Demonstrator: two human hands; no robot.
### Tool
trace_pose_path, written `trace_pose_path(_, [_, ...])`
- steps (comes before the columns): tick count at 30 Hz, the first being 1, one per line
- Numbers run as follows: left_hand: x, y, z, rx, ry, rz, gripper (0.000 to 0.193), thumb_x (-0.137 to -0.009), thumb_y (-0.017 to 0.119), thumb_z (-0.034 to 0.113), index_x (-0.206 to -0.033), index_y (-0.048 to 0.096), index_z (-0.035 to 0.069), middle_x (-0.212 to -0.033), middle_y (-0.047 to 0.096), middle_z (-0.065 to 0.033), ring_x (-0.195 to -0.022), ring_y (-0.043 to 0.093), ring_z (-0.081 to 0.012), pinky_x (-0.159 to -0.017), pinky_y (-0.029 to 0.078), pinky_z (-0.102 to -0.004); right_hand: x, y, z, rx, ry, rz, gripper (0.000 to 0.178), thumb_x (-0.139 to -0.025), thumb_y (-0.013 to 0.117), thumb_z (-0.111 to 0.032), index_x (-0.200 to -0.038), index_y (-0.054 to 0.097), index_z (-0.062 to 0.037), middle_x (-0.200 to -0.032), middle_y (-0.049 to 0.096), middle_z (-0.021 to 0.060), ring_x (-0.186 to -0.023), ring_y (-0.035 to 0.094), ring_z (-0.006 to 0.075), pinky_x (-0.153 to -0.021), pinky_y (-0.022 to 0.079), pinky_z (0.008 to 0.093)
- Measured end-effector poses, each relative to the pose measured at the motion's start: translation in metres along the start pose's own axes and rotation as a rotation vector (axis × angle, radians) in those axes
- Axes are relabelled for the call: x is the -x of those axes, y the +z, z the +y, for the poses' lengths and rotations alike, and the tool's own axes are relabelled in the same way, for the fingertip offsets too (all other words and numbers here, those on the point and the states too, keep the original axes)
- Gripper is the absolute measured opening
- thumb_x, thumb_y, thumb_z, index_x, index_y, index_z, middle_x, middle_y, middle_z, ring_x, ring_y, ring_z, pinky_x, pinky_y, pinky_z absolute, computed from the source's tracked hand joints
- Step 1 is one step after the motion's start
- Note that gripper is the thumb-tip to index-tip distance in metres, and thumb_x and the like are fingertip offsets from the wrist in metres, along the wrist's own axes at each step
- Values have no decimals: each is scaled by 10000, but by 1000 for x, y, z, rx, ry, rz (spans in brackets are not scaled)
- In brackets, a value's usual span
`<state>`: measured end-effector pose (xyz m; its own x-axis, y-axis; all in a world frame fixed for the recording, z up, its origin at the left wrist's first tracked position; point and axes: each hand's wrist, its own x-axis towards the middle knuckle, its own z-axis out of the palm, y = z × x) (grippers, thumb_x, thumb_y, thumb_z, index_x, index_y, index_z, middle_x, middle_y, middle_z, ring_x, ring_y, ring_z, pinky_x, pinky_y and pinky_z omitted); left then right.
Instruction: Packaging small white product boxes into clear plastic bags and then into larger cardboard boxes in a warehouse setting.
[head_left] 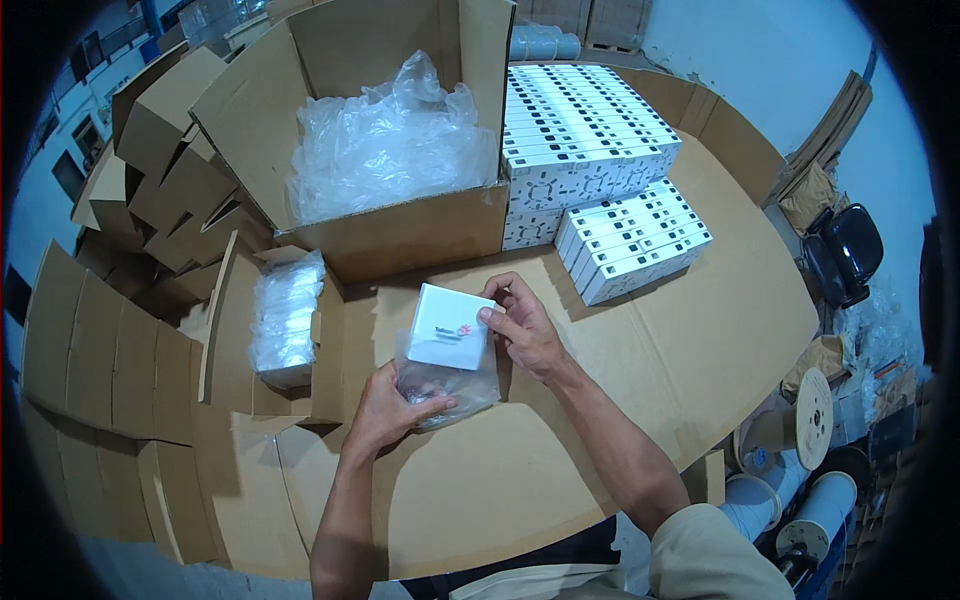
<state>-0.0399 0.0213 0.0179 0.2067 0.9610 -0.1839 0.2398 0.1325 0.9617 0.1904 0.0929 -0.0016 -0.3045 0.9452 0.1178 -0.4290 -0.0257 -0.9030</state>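
Note:
A small white box with a small printed mark stands partly inside a clear plastic bag, above the middle of the cardboard-covered table. My right hand pinches the box at its upper right corner between thumb and fingers. Around the lower left of the bag, my left hand is closed, its thumb lying across the plastic. The box's lower end sits in the bag's mouth. To the left, an open small carton holds a row of plastic-wrapped boxes.
Behind, a large open carton is heaped with clear plastic bags. Stacked white boxes stand right of it, with a lower stack in front. Folded cartons pile up at left. Spools and a black chair are at right.

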Motion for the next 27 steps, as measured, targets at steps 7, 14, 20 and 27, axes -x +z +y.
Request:
trace_pose_path(7, [-2, 1, -4, 37, 48, 14, 529, -752, 904, 104, -1202, 657, -23, -1095, 740, -99, -981, 688, -151, -898, 563, -335, -2, 2, 4, 179, -144, -1, 226, -979, 692, -79, -1158, 565, -24, -1066, 591, 42, -964, 587, 83, -786, 522, 241])
trace_pose_path(14, [-7, 3, -15, 115, 5, 149, 296, -986, 710, 222, -1167, 675, -10, -1024, 725, -59, -910, 649, -119, -818, 533, -308, -2, 5, 1, 209, -106, 54, 149, -946, 731, -56, -1051, 646, 7, -995, 676, 61, -936, 626, 86, -768, 533, 241])
trace_pose_path(20, [-7, 13, -10, 132, 76, 222, 271, -1004, 685, 226, -1146, 682, -6, -999, 723, -53, -883, 643, -111, -810, 528, -298, -3, 1, 6, 257, -101, 19, 112, -943, 741, -66, -981, 682, 21, -933, 722, 61, -822, 642, 82, -719, 527, 236])
trace_pose_path(27, [-8, 15, -14, 188, 105, 320, 281, -1003, 690, 234, -1145, 677, -8, -996, 722, -53, -895, 648, -114, -818, 525, -299, 0, 11, -1, 252, 25, -14, 241, -944, 727, -55, -1170, 681, 15, -972, 707, 52, -855, 641, 83, -738, 538, 238])
